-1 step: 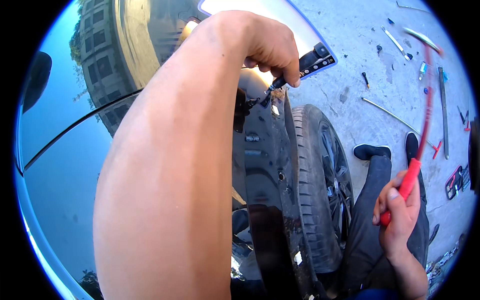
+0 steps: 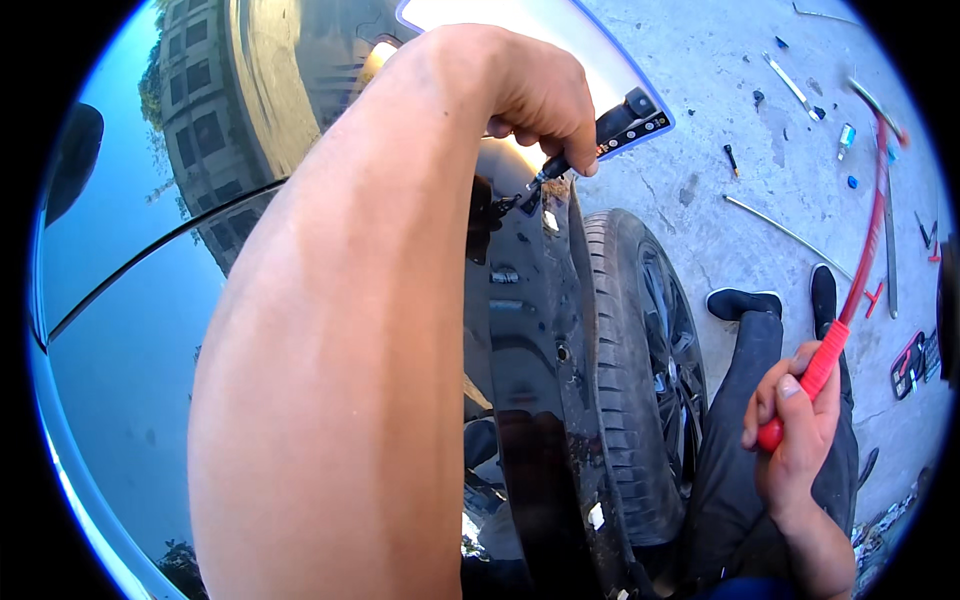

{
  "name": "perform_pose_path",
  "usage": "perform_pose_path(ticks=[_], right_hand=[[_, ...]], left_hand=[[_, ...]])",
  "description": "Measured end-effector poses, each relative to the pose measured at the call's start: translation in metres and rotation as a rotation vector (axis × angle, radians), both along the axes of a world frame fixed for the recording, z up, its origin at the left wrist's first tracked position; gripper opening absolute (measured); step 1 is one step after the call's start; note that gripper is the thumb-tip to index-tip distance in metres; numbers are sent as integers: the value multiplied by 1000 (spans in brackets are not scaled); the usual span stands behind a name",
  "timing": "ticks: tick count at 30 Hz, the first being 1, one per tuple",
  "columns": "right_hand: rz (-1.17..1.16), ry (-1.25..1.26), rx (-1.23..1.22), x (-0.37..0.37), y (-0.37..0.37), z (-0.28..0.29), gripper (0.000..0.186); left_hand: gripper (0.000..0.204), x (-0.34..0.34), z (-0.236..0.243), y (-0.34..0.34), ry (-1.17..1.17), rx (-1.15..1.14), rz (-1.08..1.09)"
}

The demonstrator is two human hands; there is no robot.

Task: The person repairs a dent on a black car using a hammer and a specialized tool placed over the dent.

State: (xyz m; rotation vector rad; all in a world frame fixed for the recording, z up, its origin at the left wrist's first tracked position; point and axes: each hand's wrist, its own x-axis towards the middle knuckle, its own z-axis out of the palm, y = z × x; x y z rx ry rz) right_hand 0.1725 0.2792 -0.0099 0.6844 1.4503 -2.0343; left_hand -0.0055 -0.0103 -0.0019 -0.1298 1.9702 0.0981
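Note:
My left arm crosses a dark, glossy car panel (image 2: 120, 290). At its far edge my left hand (image 2: 535, 95) is closed, thumb and fingers pinching a black pen-shaped tool (image 2: 555, 168) that slants down to a thin tip near the panel's edge. Part of the tool is hidden by the fingers. My right hand (image 2: 795, 415), at lower right, is wrapped round the red grip of a hammer (image 2: 868, 265). Its slim shaft rises away from me, and the head is smeared by motion.
Behind the left hand glows a white light board (image 2: 535, 35) with a blue rim. A tyre (image 2: 635, 400) stands beside the black inner bodywork (image 2: 530, 330). Rods, a T-handled tool (image 2: 873, 300), a small torch (image 2: 731, 158) and a tool case (image 2: 908, 365) lie on the concrete.
The hammer has swung to the right, its head moving right and slightly toward me. My left hand has barely shifted.

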Motion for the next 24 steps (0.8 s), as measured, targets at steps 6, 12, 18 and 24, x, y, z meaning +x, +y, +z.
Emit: perform_pose_path(ticks=[6, 12, 18, 24], right_hand=[[334, -14, 51, 2, 10, -5, 19], [154, -28, -21, 13, -1, 0, 21], [77, 78, 48, 7, 5, -4, 23], [349, -21, 9, 13, 18, -2, 21]], left_hand=[[23, 0, 2, 1, 13, -19, -14], [23, -1, -4, 1, 6, -20, -8], [25, -3, -2, 5, -1, 27, -31], [25, -2, -4, 6, -37, 3, 9]])
